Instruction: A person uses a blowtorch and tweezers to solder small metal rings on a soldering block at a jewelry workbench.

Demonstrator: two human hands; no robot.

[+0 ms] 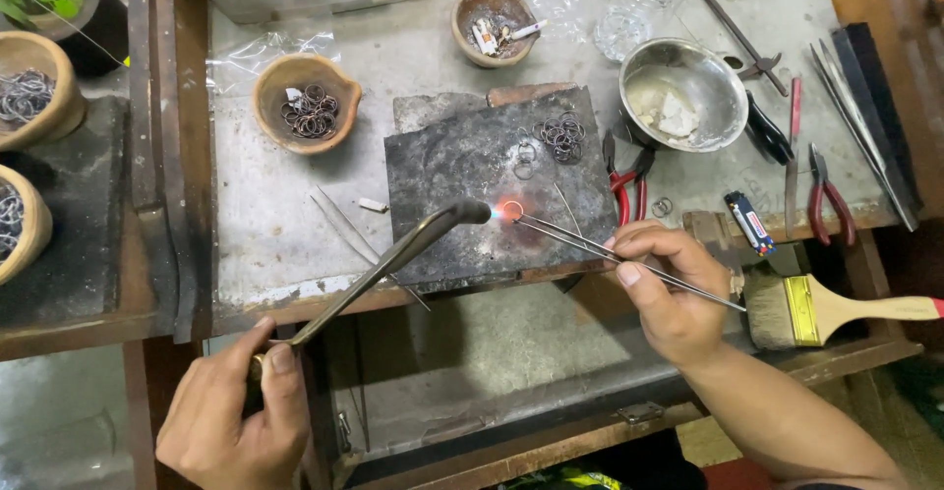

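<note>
My hands sit nearest: the left hand point(231, 416) clenched on the torch point(393, 254) stem, the right hand point(669, 288) pinching long tweezers point(600, 249) mid-shaft. Their tips meet a small ring point(511, 209) glowing on the charred block point(497, 190) — touching it, I think, though the flame blurs that. I judge the ring light, hot, easily knocked — best taken at its rim. Beyond lie loose rings point(562, 136), clay bowls point(307, 102), a steel bowl point(685, 94) on the bench point(285, 234).

Grey metal-topped bench point(295, 244), dark soldering block point(462, 171), two clay bowls point(307, 102), steel bowl point(688, 92), red pliers point(629, 180), paintbrush point(826, 311)
</note>
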